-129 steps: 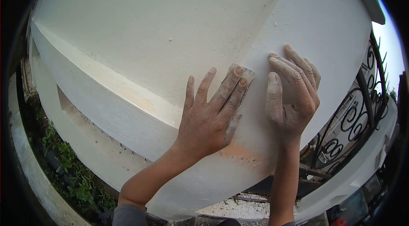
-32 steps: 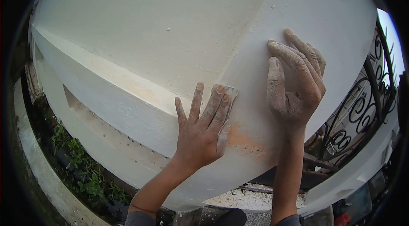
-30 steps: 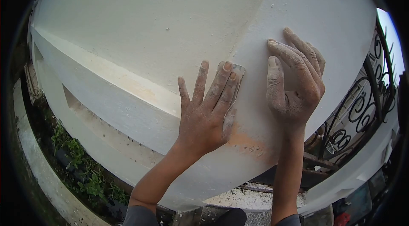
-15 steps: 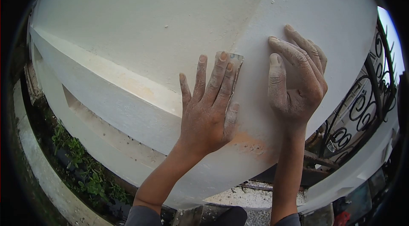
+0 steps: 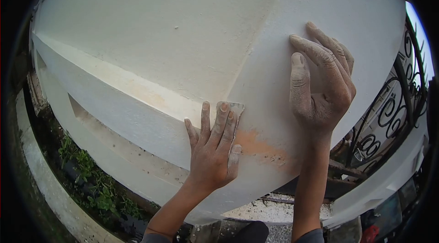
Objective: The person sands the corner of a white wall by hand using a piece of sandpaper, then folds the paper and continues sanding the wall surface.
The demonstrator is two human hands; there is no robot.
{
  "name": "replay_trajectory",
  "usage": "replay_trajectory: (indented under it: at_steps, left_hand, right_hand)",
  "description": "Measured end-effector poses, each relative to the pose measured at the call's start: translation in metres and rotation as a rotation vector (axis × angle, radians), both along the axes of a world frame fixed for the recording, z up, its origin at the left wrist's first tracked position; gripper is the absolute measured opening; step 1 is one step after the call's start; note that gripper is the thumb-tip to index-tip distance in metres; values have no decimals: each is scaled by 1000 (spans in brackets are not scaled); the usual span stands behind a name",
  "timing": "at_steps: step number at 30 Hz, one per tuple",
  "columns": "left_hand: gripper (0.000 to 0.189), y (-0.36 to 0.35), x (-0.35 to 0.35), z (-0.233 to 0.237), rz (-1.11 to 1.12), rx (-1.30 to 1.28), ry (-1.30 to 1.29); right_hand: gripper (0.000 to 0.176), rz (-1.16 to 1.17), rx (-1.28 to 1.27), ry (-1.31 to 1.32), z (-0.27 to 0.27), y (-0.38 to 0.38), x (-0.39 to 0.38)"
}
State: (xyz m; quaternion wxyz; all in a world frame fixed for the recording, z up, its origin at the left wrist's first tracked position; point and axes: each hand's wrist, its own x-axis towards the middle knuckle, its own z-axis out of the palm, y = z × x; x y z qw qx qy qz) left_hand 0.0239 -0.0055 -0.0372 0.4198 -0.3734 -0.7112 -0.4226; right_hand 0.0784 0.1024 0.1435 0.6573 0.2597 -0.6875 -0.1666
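My left hand (image 5: 211, 147), dusty with white powder, presses a thin folded sheet (image 5: 237, 107) flat to the corner edge of the pale wall (image 5: 173, 55). Its fingers are spread over the sheet, and only the sheet's top and right edge show. Higher up on the right, my right hand (image 5: 322, 80) touches the wall with curved, parted fingertips and holds nothing. An orange-brown patch (image 5: 256, 144) with rough spots marks the wall between the two hands.
A protruding ledge (image 5: 114, 87) runs along the wall to the left. Green plants (image 5: 100, 195) grow in a dark channel at the lower left. A black scrolled metal fence (image 5: 388, 105) stands at the right. Something red (image 5: 369, 234) lies at the lower right.
My left hand has slid down and slightly left along the wall with the sheet, uncovering more of the orange-brown patch. My right hand has hardly moved.
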Motion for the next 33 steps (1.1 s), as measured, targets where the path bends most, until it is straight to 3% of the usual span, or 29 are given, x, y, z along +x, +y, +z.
replay_trajectory:
  at_steps: [2,7,13,19,25,30,33]
  left_hand:
    - [67,2,-1,-3,19,-13,12]
    - [67,6,-21,64,-90,154,81]
    - [66,-4,4,-2,-28,1,-43]
    - [67,5,-21,62,-105,156,116]
    - [66,-3,1,-6,-24,21,-20]
    - [65,-4,-15,51,-37,81,76]
    - [65,-8,-12,30,-51,72,2]
  right_hand:
    - [25,31,-7,20,1,3,-3]
    - [25,35,-3,22,0,4,-4]
    - [25,52,-17,43,1,4,-6]
    - [24,42,-24,31,0,3,-4]
    - [23,32,-16,45,0,5,-5]
    - [22,39,-36,36,-1,2,-4]
    - [23,36,-24,32,-1,3,-3]
